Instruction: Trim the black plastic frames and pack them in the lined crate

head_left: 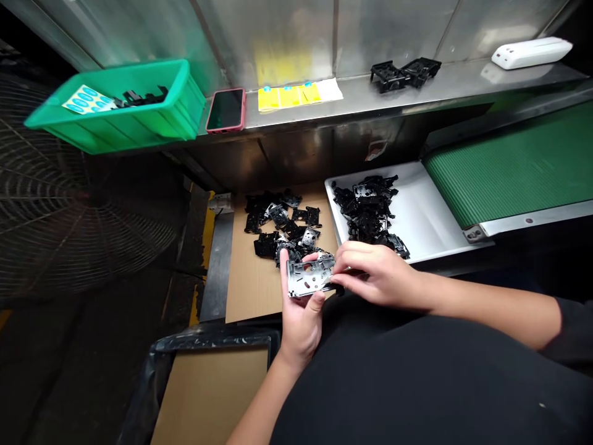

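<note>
- Low centre of the frame: a silver metal plate (309,276) with punched holes and black edging, tilted slightly, held between both hands above the near edge of a cardboard sheet.
- Beneath the plate, the left hand (301,324): closed around it from below, with the thumb (319,300) hooked over the near edge and the fingers behind it, one fingertip showing past the far edge.
- At the plate's right end, the right hand (377,275): fingers (356,259) curled and pinched onto the edge, the exact contact partly hidden by the fingertips.
- Just left of centre, the cardboard sheet (259,284), bearing a loose heap of black parts (280,222) with silver faces, the heap's near edge just behind the plate.
- Right of that heap, a white tray (445,210) holding a second heap of black parts (365,210), close beyond the knuckles of the right hand.
- Right side of the frame: a green ribbed conveyor belt (509,167) ending at the tray's edge.
- Along the top: a steel shelf (296,114) with a phone in a pink case (226,110), yellow label sheets (291,96), two black parts (404,74) and a white plastic device (530,52).
- Upper left: a green plastic bin (111,127) with a sheet of blue stickers (88,99) and a few black parts (139,97) inside.
- Far left: a dark fan grille (69,191).
- Bottom of the frame: a cardboard-lined box (208,395) edged in black plastic, left of the left forearm.
</note>
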### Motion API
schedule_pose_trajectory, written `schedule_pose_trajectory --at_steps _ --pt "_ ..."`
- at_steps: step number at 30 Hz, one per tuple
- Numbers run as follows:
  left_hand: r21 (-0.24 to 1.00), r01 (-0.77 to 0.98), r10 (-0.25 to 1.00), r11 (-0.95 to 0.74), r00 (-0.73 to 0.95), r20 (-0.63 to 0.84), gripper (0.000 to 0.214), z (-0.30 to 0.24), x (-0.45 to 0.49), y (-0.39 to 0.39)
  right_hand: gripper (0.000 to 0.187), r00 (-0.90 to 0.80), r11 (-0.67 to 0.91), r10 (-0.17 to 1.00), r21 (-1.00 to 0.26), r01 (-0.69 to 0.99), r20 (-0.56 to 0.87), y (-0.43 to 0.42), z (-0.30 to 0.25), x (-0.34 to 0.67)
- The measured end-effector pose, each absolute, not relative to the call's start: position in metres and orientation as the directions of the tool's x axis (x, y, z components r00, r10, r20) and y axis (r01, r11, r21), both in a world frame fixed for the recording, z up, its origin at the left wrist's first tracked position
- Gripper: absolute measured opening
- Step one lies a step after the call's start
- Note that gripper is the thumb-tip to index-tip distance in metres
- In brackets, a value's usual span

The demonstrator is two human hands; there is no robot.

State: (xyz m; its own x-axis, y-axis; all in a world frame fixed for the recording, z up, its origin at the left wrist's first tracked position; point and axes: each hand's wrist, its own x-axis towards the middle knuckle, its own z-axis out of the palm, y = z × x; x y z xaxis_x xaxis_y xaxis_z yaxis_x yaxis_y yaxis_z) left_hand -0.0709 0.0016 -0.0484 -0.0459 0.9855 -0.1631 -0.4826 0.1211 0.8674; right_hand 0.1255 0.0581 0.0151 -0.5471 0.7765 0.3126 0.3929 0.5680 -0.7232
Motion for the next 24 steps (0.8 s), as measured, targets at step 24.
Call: schedule_pose_trajectory --at_steps 24 --pt "0.940 -0.339 0.999 -0.034 -0.037 0.023 0.105 -0.036 -0.087 -0.022 0.028 -0.635 0.761 0.640 -0.470 0.447 0.432 0.030 0.024 0.113"
